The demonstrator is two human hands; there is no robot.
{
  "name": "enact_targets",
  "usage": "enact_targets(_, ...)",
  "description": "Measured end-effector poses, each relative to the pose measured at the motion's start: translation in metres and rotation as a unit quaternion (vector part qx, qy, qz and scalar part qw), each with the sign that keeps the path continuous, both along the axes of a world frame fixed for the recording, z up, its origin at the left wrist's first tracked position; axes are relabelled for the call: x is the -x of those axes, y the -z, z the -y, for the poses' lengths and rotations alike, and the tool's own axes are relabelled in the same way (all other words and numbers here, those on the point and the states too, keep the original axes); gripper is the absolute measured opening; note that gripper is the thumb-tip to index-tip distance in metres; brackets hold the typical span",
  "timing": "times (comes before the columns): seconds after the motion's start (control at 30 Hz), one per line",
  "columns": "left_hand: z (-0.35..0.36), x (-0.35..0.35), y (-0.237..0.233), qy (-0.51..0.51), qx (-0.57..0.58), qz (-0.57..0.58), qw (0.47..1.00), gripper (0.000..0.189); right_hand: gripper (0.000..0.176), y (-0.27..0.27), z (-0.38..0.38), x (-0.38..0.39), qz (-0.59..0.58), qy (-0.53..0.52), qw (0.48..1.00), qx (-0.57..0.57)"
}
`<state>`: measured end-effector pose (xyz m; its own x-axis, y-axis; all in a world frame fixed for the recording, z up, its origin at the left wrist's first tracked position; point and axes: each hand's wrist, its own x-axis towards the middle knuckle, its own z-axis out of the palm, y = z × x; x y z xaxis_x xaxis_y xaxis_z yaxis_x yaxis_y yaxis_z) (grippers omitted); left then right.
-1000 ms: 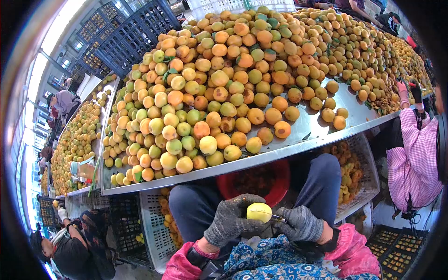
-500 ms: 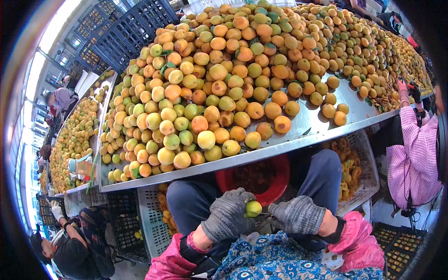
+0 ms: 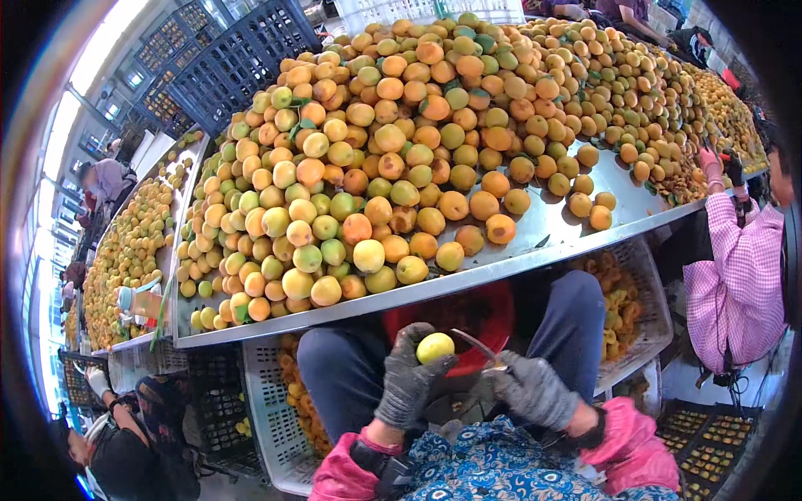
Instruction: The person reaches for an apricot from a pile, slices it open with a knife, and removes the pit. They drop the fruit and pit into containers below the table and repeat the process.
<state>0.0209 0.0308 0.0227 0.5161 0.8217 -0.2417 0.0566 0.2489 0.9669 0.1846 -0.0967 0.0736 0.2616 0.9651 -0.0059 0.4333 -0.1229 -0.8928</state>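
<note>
My left hand (image 3: 408, 377), in a grey knit glove, is closed around a yellow-green apricot (image 3: 435, 347) and holds it up above my lap. In my right hand (image 3: 539, 391), gloved the same way, is a small knife (image 3: 473, 343). Its curved blade points up and left, just right of the apricot and apart from it. A red basin (image 3: 499, 311) stands between my knees, under the table edge, with dark matter inside. Beyond it, a large heap of apricots (image 3: 368, 171) covers much of the metal table (image 3: 543, 253).
White crates of cut orange fruit stand at my left (image 3: 261, 401) and right (image 3: 660, 292). Dark blue crates (image 3: 242, 63) are stacked at the back left. A co-worker in a pink checked shirt (image 3: 731, 275) works at the right; another person (image 3: 125, 442) is at lower left.
Both hands have moved apart and the left has risen, lifting the apricot higher. The knife blade, mostly hidden behind the fruit before, now shows clear of it, tilted upward.
</note>
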Motion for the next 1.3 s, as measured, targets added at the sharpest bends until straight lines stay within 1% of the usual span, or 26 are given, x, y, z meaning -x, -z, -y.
enact_targets(0.03,0.01,-0.008,-0.011,0.013,-0.037,-0.015,0.999,0.053,0.022,0.006,0.0,0.011,-0.078,-0.004,0.997,0.017)
enact_targets(0.07,0.019,-0.012,-0.02,0.035,0.005,-0.003,0.999,0.055,0.023,0.003,-0.002,0.021,-0.056,0.011,0.993,0.105)
enact_targets(0.1,0.03,-0.015,-0.015,0.017,0.089,0.103,0.991,0.057,0.025,0.014,-0.001,0.031,-0.07,0.044,0.995,0.064)
enact_targets(0.13,0.037,-0.018,-0.015,-0.002,0.171,0.205,0.964,0.059,0.028,0.023,-0.001,0.038,-0.083,0.076,0.993,0.023)
enact_targets(0.17,0.038,-0.018,-0.016,-0.002,0.172,0.206,0.963,0.059,0.028,0.025,0.0,0.035,-0.082,0.076,0.993,0.024)
enact_targets(0.23,0.039,-0.018,-0.028,-0.014,0.232,0.288,0.929,0.065,0.032,0.025,-0.001,0.028,-0.086,0.045,0.993,0.064)
enact_targets(0.27,0.038,-0.015,-0.028,-0.012,0.232,0.288,0.929,0.065,0.032,0.02,-0.003,0.027,-0.086,0.046,0.993,0.064)
enact_targets(0.33,0.033,-0.006,-0.027,0.022,0.188,0.234,0.953,0.063,0.03,0.007,-0.008,0.028,-0.145,0.059,0.983,0.091)
enact_targets(0.37,0.034,-0.007,-0.028,0.02,0.187,0.236,0.953,0.063,0.03,0.007,-0.008,0.029,-0.144,0.057,0.984,0.09)
enact_targets(0.43,0.038,-0.01,-0.028,-0.001,0.18,0.282,0.942,0.068,0.029,0.014,-0.005,0.036,-0.092,0.054,0.994,0.037)
enact_targets(0.53,0.04,-0.012,-0.029,-0.025,0.154,0.267,0.951,0.072,0.029,0.024,-0.002,0.045,-0.086,0.049,0.994,0.036)
enact_targets(0.57,0.04,-0.012,-0.028,-0.025,0.155,0.268,0.95,0.072,0.024,0.022,-0.001,0.046,-0.082,0.063,0.994,0.046)
enact_targets(0.63,0.042,-0.01,-0.027,0.01,0.186,0.268,0.945,0.071,0.023,0.018,-0.002,0.045,-0.095,0.066,0.992,0.051)
enact_targets(0.67,0.042,-0.01,-0.026,0.01,0.188,0.267,0.945,0.071,0.023,0.017,-0.002,0.045,-0.109,0.067,0.99,0.053)
enact_targets(0.7,0.042,-0.01,-0.025,0.019,0.143,0.252,0.957,0.07,0.023,0.02,-0.001,0.045,-0.109,0.067,0.99,0.053)
enact_targets(0.73,0.042,-0.011,-0.024,0.027,0.097,0.235,0.967,0.069,0.025,0.025,0.001,0.044,-0.105,0.049,0.992,0.047)
enact_targets(0.77,0.043,-0.012,-0.024,0.027,0.099,0.235,0.967,0.069,0.027,0.028,0.002,0.044,-0.103,0.033,0.993,0.041)
enact_targets(0.9,0.045,-0.01,-0.017,0.021,0.1,0.227,0.968,0.065,0.026,0.028,-0.001,0.042,-0.12,-0.001,0.991,0.054)
enact_targets(0.97,0.044,-0.004,-0.007,0.026,0.095,0.222,0.97,0.065,0.025,0.027,-0.006,0.032,-0.162,-0.098,0.98,0.067)
enact_targets(1.03,0.046,0.0,0.004,0.01,0.108,0.197,0.974,0.052,0.025,0.033,-0.009,0.026,-0.156,-0.117,0.977,0.08)
enact_targets(1.07,0.043,0.002,0.009,0.013,0.108,0.198,0.974,0.052,0.024,0.034,-0.011,0.022,-0.148,-0.133,0.975,0.095)
enact_targets(1.1,0.038,0.004,0.008,0.038,0.057,0.157,0.985,0.05,0.026,0.019,-0.013,0.016,-0.16,-0.157,0.969,0.1)
enact_targets(1.13,0.033,0.006,0.006,0.059,0.003,0.114,0.992,0.049,0.026,0.018,-0.013,0.015,-0.158,-0.16,0.969,0.102)
enact_targets(1.2,0.028,0.004,-0.001,0.072,0.02,0.13,0.989,0.049,0.028,0.017,-0.018,0.017,-0.199,-0.106,0.958,0.175)
enact_targets(1.23,0.03,0.003,0.002,0.071,0.054,0.157,0.984,0.05,0.028,0.023,-0.012,0.02,-0.198,-0.109,0.959,0.171)
enact_targets(1.3,0.027,-0.002,0.003,0.063,0.075,0.184,0.978,0.055,0.029,0.046,-0.009,0.028,-0.167,-0.056,0.98,0.091)
